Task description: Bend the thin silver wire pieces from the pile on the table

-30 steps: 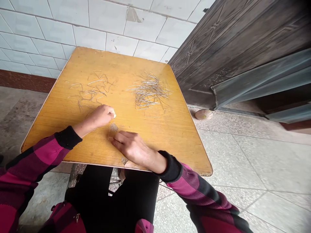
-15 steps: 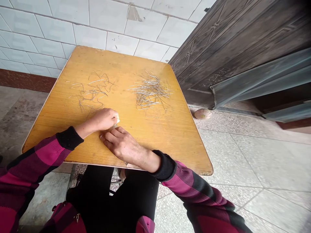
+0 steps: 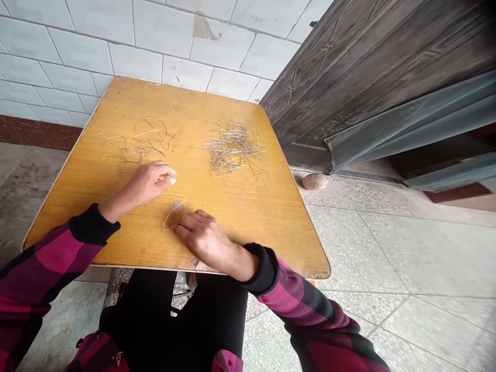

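A thin bent wire (image 3: pixel 185 198) makes a zigzag over the front-middle of the wooden table (image 3: pixel 271 227). One end runs to the fingertips of my right hand (image 3: pixel 207 237), which is closed on it low over the tabletop. My left hand (image 3: pixel 149 181) is up and to the left of the wire, fingers curled and thumb against the forefinger; what is in that pinch, if anything, I cannot make out. Just beyond it lies a loose scatter of bent wires (image 3: pixel 143 139). A denser pile of straighter wires (image 3: pixel 234 147) lies to the right.
A worn grey patch (image 3: pixel 177 205) marks the tabletop between my hands. White wall tiles (image 3: pixel 163 26) stand behind the table. On the right is a dark carved door (image 3: pixel 310 98) with a bluish cloth strip, and a roundish object (image 3: pixel 315 181) sits on the floor.
My hands were close together over the wire and are now apart. The left has moved left and away from me, and the bent wire shows between them. The view has shifted slightly.
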A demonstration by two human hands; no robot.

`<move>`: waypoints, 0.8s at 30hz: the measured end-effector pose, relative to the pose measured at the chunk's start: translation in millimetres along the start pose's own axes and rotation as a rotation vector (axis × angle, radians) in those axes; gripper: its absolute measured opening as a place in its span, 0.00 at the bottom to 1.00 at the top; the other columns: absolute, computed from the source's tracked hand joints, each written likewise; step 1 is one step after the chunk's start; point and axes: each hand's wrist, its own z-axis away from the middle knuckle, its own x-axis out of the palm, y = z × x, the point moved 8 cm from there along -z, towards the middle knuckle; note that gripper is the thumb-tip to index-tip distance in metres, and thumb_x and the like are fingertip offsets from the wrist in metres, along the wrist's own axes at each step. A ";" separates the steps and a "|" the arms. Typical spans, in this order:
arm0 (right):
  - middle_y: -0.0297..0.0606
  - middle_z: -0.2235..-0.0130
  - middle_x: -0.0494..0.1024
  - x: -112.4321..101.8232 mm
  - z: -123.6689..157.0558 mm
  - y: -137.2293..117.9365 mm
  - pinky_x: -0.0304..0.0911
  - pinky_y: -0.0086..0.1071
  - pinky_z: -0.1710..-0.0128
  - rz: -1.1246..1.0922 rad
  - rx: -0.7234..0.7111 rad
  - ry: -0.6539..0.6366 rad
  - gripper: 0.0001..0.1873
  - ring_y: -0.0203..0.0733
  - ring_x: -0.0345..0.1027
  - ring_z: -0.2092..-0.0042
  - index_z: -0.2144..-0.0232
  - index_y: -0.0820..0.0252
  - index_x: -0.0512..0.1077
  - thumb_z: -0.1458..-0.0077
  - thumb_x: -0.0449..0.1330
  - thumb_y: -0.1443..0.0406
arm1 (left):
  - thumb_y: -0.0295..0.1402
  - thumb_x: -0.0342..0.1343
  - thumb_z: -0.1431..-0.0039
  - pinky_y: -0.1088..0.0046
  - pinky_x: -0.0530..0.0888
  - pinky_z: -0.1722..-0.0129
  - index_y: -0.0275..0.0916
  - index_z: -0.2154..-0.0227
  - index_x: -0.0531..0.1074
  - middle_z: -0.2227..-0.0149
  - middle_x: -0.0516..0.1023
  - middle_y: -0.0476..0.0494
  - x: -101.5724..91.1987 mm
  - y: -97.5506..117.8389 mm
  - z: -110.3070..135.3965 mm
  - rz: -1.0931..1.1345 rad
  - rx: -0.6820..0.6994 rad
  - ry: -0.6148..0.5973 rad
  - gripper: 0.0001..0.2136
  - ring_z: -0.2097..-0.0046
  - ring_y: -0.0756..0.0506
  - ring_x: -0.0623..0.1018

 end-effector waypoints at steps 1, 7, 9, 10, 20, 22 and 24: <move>0.38 0.69 0.72 0.8 -0.2 1.8 0.55 0.33 0.67 -0.012 0.009 0.008 0.12 0.37 0.62 0.68 0.67 0.63 0.72 0.36 0.49 0.72 | 0.29 0.51 0.43 0.69 0.71 0.58 0.37 0.68 0.75 0.63 0.79 0.43 -8.7 9.2 6.9 -0.049 0.042 0.040 0.07 0.60 0.46 0.76; 0.36 0.71 0.70 2.8 -2.7 12.7 0.54 0.30 0.72 -0.165 0.096 0.064 0.13 0.34 0.59 0.71 0.71 0.62 0.71 0.36 0.50 0.69 | 0.25 0.47 0.38 0.61 0.73 0.49 0.37 0.59 0.76 0.55 0.79 0.39 -0.1 46.8 86.3 -0.242 0.259 0.034 0.12 0.52 0.42 0.77; 0.36 0.71 0.70 3.5 -3.6 14.1 0.54 0.29 0.72 -0.223 0.115 0.060 0.13 0.34 0.60 0.70 0.71 0.63 0.71 0.36 0.50 0.68 | 0.21 0.45 0.39 0.59 0.71 0.45 0.35 0.53 0.73 0.50 0.77 0.36 13.1 46.6 110.7 -0.317 0.293 0.019 0.16 0.47 0.41 0.74; 0.36 0.70 0.70 3.8 -4.1 14.1 0.54 0.28 0.72 -0.243 0.117 0.056 0.13 0.34 0.60 0.70 0.71 0.63 0.71 0.35 0.50 0.68 | 0.20 0.44 0.39 0.57 0.70 0.44 0.34 0.50 0.72 0.47 0.75 0.35 19.3 46.0 119.6 -0.352 0.310 0.003 0.18 0.43 0.40 0.72; 0.37 0.71 0.70 7.9 -9.1 11.7 0.56 0.27 0.73 -0.244 0.113 0.046 0.12 0.34 0.61 0.71 0.69 0.64 0.72 0.36 0.51 0.69 | 0.20 0.44 0.39 0.51 0.62 0.38 0.30 0.47 0.69 0.42 0.70 0.31 37.2 47.2 132.4 -0.540 0.358 -0.062 0.19 0.38 0.37 0.66; 0.38 0.69 0.71 7.3 -9.5 12.2 0.58 0.27 0.72 -0.274 0.111 0.029 0.11 0.34 0.63 0.70 0.67 0.64 0.72 0.36 0.51 0.69 | 0.23 0.47 0.37 0.50 0.61 0.38 0.28 0.46 0.68 0.42 0.69 0.30 40.8 47.4 133.6 -0.566 0.340 -0.064 0.17 0.38 0.36 0.65; 0.39 0.66 0.73 5.6 -9.3 13.6 0.61 0.27 0.69 -0.347 0.106 -0.005 0.10 0.35 0.66 0.67 0.64 0.65 0.72 0.37 0.51 0.70 | 0.28 0.50 0.37 0.49 0.61 0.38 0.28 0.46 0.68 0.42 0.68 0.29 43.7 48.3 134.8 -0.581 0.316 -0.066 0.17 0.37 0.35 0.64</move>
